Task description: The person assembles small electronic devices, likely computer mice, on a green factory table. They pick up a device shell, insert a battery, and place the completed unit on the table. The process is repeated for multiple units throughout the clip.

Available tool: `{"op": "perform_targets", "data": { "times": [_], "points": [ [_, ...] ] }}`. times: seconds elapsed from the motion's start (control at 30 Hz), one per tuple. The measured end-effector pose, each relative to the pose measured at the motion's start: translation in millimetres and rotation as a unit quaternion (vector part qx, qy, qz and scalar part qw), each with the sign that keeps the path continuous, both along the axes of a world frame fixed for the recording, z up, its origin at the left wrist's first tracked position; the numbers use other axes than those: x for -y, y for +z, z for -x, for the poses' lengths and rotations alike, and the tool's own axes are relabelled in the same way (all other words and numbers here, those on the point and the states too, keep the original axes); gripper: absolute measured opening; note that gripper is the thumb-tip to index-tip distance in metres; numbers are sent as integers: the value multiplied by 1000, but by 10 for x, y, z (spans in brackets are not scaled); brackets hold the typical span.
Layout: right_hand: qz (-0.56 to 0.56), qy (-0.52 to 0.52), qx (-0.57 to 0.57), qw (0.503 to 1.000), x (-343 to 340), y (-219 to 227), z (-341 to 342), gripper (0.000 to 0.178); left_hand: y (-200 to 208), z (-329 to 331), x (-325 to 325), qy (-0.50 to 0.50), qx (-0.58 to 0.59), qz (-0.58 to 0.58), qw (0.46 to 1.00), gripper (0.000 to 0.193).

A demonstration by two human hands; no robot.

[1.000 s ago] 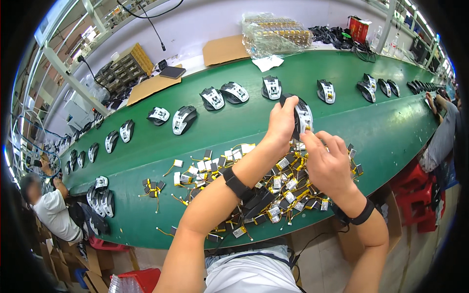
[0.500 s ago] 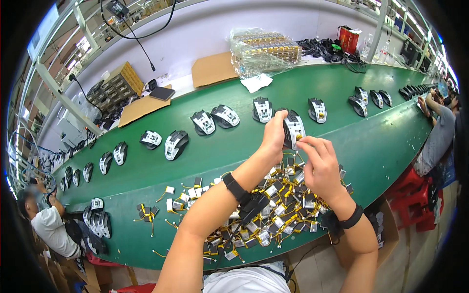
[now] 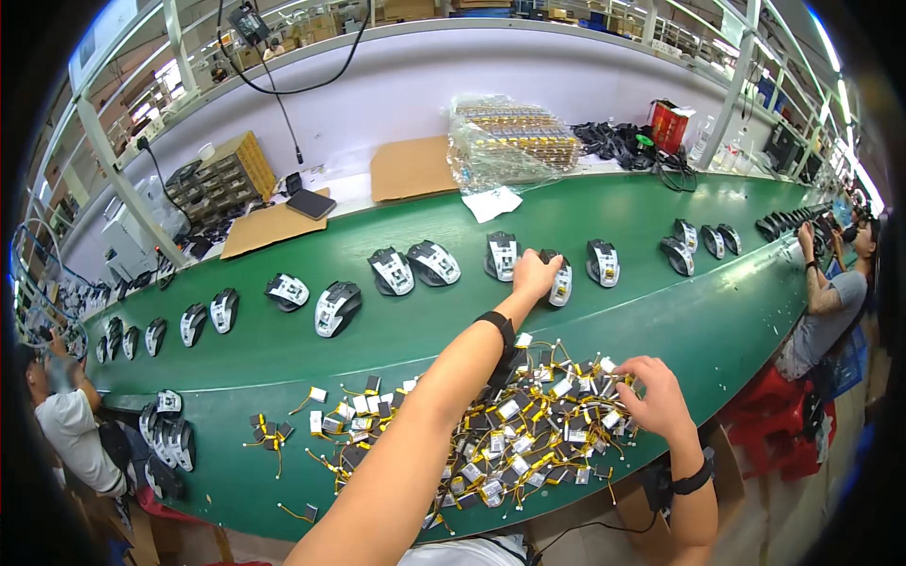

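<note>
**Left hand at a mouse shell on the belt, right hand in the battery pile**

The left hand (image 3: 534,274) is stretched out over the green conveyor belt (image 3: 661,311), its fingers curled round a black-and-white mouse shell (image 3: 561,279) that stands in the row, between 2 neighbouring shells (image 3: 503,256) and (image 3: 602,262). Whether the shell rests fully on the belt or is slightly lifted cannot be told — the hand covers its near side. The right hand (image 3: 656,396) is at the near edge, fingers bent down and lightly spread over the pile of small battery cells (image 3: 528,424) with yellow leads; it appears to touch 1 or 2 cells, but a firm pinch cannot be confirmed.

Judgement on good practice:
- Keep the shell in line with the row, clear of both neighbours.
- Take 1 cell only — the leads are tangled and could drag others along.
- Grip a cell by its body, not by the wire.

A loose scatter of cells (image 3: 349,415) lies further left. A co-worker (image 3: 830,292) sits at the belt's right end.
</note>
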State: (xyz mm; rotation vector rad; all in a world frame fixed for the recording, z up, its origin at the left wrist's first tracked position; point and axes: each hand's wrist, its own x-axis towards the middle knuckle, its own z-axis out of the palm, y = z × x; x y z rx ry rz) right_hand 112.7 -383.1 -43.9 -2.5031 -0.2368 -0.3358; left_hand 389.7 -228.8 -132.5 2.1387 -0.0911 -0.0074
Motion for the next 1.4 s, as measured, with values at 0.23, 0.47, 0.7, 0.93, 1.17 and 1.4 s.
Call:
{"op": "perform_targets", "data": {
  "times": [0.23, 0.47, 0.7, 0.93, 1.17, 1.4],
  "points": [
    [-8, -25, -20, 999, -165, -126, -557, 11, 270, -30, -147, 69, 194, -317, 926, 58],
    [62, -73, -203, 974, -451, -645, -1197, 17, 167, -161, -409, 92, 25, -292, 952, 82],
    [-15, -13, -125, 992, -495, -813, -1204, 21, 149, -157, -633, 57, 23, 15, 998, 73],
    [-473, 58, -176, 861, -373, -425, -918, 20, 824, 555, -844, -148, -230, 460, 845, 33],
    [-611, 97, -278, 734, -522, -347, -818, 16, 1089, 1038, -934, -177, -145, 479, 848, 39],
    [-488, 65, -101, 864, -795, -138, -596, 13, 1045, 1257, -967, -129, -122, 490, 854, 41]
  ]
}}
